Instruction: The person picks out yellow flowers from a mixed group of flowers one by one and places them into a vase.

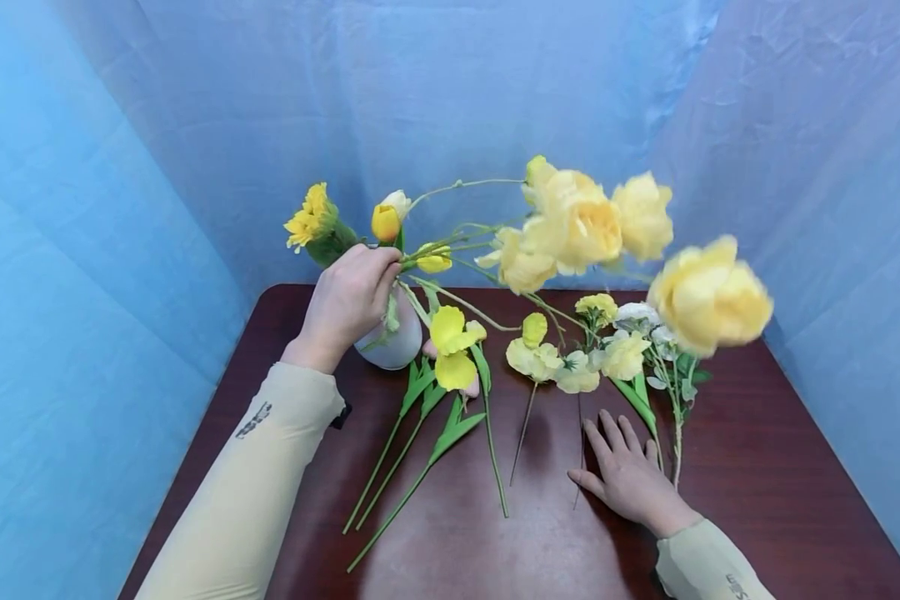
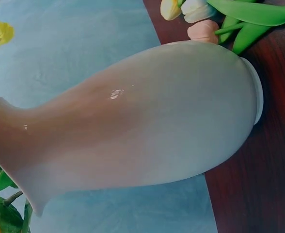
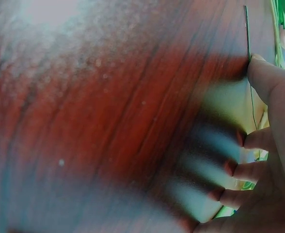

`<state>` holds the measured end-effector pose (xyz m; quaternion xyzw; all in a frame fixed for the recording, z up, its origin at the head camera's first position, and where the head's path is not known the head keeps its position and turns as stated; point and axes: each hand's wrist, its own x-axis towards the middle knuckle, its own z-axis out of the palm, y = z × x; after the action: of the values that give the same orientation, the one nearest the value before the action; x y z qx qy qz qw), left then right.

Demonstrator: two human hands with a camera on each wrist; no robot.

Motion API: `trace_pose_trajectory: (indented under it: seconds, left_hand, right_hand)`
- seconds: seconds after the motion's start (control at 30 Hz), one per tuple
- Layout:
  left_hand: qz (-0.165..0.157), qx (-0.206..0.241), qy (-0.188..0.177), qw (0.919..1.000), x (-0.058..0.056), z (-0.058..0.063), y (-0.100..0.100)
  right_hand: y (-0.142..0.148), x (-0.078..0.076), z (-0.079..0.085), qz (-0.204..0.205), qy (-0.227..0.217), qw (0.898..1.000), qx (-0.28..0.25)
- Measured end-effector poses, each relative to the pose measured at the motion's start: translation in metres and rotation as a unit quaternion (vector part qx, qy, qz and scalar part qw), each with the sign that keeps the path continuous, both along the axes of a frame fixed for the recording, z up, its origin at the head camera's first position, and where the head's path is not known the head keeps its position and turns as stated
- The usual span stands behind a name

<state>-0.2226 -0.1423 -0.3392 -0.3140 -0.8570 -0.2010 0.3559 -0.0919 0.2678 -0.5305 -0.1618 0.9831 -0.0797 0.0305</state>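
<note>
Blue cloth (image 1: 450, 100) walls the back and sides. Dark wooden table (image 1: 780, 467) below it.

Pale-yellow spray (image 1: 592, 229): held up beyond the vase's right side, blooms reaching far right over the table. Top-heavy, I judge; a loose pinch could let it roll or droop onto the flowers beneath.

White vase (image 1: 397, 342): upright at the table's far left. A sideways knock, or side stems catching its lip, could tip it.

Left hand (image 1: 351, 287): fingers curled, gripping the spray's gathered stems close by the vase mouth. Right hand (image 1: 633, 479): spread, nothing in its grasp, low over the table.

Tulips (image 1: 456, 435): lying near the vase's foot; a falling vase could crush them.

Thin stem (image 1: 580, 433): at the right thumb; whether pressed, can't tell. A sideways drag might bend or shift it.
</note>
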Motion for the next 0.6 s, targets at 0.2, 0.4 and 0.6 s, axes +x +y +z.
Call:
trace_pose_trajectory:
  seconds: [0.2,0.4,0.6]
  left_hand:
    - [0.012,-0.004,0.014,0.9998,-0.001,-0.004,-0.002]
    - [0.016,0.003,0.03,0.9994,-0.003,-0.008,-0.003]
    - [0.025,-0.005,0.048,0.9985,-0.003,-0.014,-0.006]
  right_hand:
    - [-0.002,-0.001,0.001,-0.001,-0.004,1.0,0.0]
    - [-0.003,-0.001,0.0,-0.001,-0.002,1.0,0.0]
    - [-0.004,-0.001,-0.001,0.005,0.009,1.0,-0.009]
